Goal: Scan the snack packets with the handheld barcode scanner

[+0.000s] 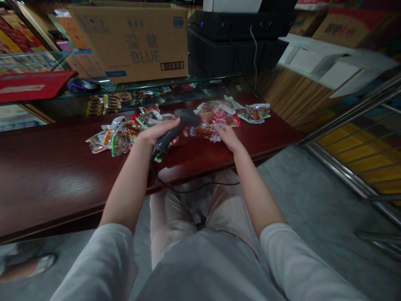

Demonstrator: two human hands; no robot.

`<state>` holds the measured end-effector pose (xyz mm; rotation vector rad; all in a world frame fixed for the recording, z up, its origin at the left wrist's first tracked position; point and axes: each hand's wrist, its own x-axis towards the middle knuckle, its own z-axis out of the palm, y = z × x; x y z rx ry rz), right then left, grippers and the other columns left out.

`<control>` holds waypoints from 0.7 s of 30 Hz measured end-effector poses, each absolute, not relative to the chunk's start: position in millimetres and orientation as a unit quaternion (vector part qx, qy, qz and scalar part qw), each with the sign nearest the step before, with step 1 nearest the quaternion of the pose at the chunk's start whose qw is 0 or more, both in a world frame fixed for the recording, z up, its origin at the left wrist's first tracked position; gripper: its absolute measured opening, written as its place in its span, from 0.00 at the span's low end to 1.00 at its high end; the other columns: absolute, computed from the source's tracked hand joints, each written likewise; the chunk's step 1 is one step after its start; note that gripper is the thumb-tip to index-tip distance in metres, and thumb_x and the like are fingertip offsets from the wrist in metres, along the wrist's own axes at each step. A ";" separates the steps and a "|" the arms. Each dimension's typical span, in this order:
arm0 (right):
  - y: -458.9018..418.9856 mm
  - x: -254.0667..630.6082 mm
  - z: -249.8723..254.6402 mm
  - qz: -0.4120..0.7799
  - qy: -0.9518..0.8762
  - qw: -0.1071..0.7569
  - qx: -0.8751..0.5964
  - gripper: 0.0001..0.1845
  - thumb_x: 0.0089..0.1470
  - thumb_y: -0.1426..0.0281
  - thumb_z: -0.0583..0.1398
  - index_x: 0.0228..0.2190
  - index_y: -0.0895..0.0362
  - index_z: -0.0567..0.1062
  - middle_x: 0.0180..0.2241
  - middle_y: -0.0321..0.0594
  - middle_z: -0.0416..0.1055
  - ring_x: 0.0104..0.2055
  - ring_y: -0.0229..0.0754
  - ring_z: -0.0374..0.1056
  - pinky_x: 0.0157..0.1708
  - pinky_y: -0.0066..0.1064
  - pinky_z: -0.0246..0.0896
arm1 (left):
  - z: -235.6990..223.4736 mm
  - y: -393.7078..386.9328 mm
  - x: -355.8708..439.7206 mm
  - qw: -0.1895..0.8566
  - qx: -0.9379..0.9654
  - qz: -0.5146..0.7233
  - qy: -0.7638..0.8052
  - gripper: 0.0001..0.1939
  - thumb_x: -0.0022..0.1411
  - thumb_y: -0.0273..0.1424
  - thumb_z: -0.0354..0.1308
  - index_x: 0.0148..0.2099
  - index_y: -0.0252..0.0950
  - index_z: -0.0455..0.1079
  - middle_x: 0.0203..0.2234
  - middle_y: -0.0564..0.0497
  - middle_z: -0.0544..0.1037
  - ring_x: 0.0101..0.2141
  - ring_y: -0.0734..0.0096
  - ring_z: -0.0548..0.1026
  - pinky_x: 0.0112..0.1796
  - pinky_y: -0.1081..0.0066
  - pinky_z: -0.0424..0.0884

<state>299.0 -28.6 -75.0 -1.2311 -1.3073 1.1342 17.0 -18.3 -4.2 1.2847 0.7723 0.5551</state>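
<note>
A glossy dark-red wooden counter (56, 167) runs across the middle of the frame, with clear plastic snack packets (216, 117) scattered in two loose heaps at its centre. The left hand (158, 133) is clamped around the handle of a black corded handheld barcode scanner (171, 136), held above the counter, and its black cable (163, 179) droops toward the person's lap. The right hand (227, 138) lies open, its fingers (217, 128) touching the packets. Above the counter, a glass shelf (131, 90) carries a brown cardboard box (131, 42) at upper centre and a black computer mouse (82, 85) at upper left. A steel railing (347, 175) crosses the right side, over a grey floor (313, 200).
</note>
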 end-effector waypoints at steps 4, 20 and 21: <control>-28.8 304.2 -78.7 0.445 -0.558 0.497 -0.493 0.28 0.46 0.42 0.64 0.36 0.51 0.79 0.34 0.41 0.79 0.39 0.49 0.75 0.37 0.40 0.73 | -6.0 -17.1 18.4 0.700 0.590 0.228 0.332 0.21 0.65 0.48 0.58 0.42 0.34 0.74 0.24 0.47 0.77 0.18 0.72 0.72 0.17 0.75 0.69; -33.1 303.1 -84.6 0.216 -0.776 0.428 -0.410 0.16 0.43 0.81 0.55 0.31 0.55 0.77 0.38 0.43 0.76 0.46 0.49 0.72 0.53 0.44 0.64 | -20.7 -96.7 30.4 0.685 0.499 0.385 0.366 0.28 0.58 0.53 0.64 0.42 0.31 0.74 0.20 0.50 0.75 0.16 0.76 0.68 0.14 0.78 0.64; -32.7 303.0 -85.6 0.217 -0.783 0.420 -0.404 0.15 0.43 0.80 0.55 0.32 0.55 0.77 0.39 0.43 0.75 0.46 0.49 0.71 0.53 0.44 0.64 | -23.1 -98.9 32.4 0.689 0.489 0.391 0.364 0.28 0.58 0.52 0.64 0.44 0.31 0.74 0.23 0.49 0.77 0.16 0.77 0.68 0.14 0.77 0.64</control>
